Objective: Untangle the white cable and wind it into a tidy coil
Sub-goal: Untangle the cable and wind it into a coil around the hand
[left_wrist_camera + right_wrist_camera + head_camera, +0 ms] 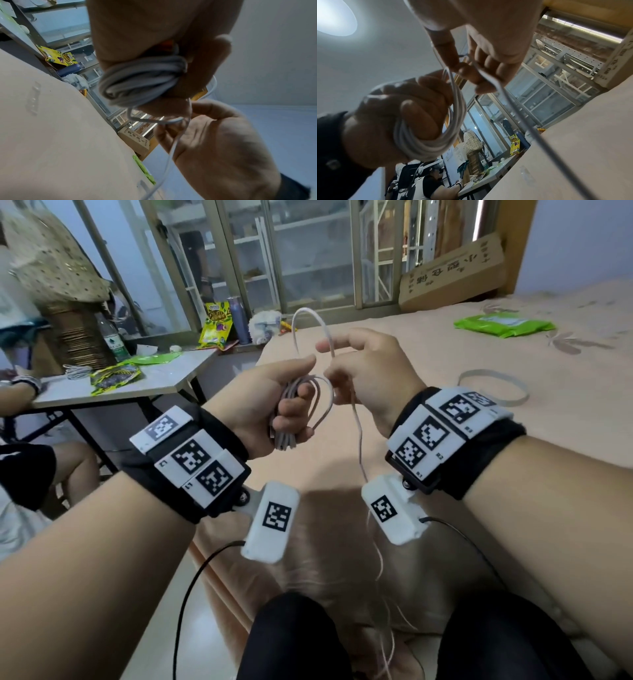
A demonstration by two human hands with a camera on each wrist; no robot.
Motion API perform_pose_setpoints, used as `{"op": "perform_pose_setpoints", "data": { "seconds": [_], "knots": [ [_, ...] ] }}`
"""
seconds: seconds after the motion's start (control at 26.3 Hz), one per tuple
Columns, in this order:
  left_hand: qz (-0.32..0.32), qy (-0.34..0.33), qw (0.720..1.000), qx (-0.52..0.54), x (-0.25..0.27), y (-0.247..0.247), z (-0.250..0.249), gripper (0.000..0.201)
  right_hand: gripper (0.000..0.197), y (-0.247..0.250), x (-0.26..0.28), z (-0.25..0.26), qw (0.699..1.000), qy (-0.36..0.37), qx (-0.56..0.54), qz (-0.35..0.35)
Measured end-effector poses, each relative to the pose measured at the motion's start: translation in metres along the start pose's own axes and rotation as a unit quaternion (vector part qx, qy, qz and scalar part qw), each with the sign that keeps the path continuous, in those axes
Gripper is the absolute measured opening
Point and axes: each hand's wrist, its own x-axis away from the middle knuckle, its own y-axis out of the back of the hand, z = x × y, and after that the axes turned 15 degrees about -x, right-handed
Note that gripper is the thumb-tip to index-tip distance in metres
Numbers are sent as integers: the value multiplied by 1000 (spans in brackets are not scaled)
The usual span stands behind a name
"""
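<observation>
My left hand (274,398) grips a bundle of white cable (291,419) loops in its fist, held up above the bed. In the left wrist view the loops (142,79) wrap across the curled fingers. In the right wrist view the coil (428,142) hangs round the left hand (399,111). My right hand (363,371) pinches the free strand just right of the bundle. A loop of that strand (308,316) arcs up above both hands. The loose tail (359,446) drops from the right hand (479,65) down between my knees.
I sit at a beige bed (479,364) with a green packet (503,325) and a thin white band (493,386) on it. A grey table (137,378) with snack bags, a bottle and another person's arm stands at the left. A cardboard box (452,272) leans by the window.
</observation>
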Motion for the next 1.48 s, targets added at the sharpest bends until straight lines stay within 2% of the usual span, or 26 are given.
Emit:
{"op": "perform_pose_setpoints", "data": {
  "seconds": [0.11, 0.23, 0.34, 0.42, 0.53, 0.72, 0.87, 1.18, 1.48],
  "knots": [
    [-42, 19, 999, -12, -5, -2, 3, 45, 24, 3, 4, 7, 999, -4, 14, 44],
    [-66, 30, 997, -8, -13, -3, 5, 44, 3, 2, 2, 11, 997, -1, 37, 69],
    [-77, 28, 997, -2, -21, -6, 2, 44, 19, 1, -8, 9, 999, 10, 15, 35],
    [-80, 23, 997, 7, -25, -8, 0, 44, 24, 1, -15, 8, 1000, 9, 9, 12],
    [-67, 12, 997, 34, -29, -10, 0, 43, 26, 2, -21, 1, 999, 11, 34, -1],
    [6, -13, 995, 102, -21, -10, 4, 39, 26, 6, -16, -16, 992, 27, 125, -20],
    [23, -25, 992, 120, -9, -16, 21, 35, 30, 7, 1, -27, 995, -5, 97, -6],
    [1, -25, 987, 156, 6, -38, 45, 37, 36, 11, 33, -41, 995, -18, 80, -50],
    [14, -14, 979, 201, 20, -58, 67, 40, 28, 21, 65, -50, 998, -23, 15, -53]
  ]
}}
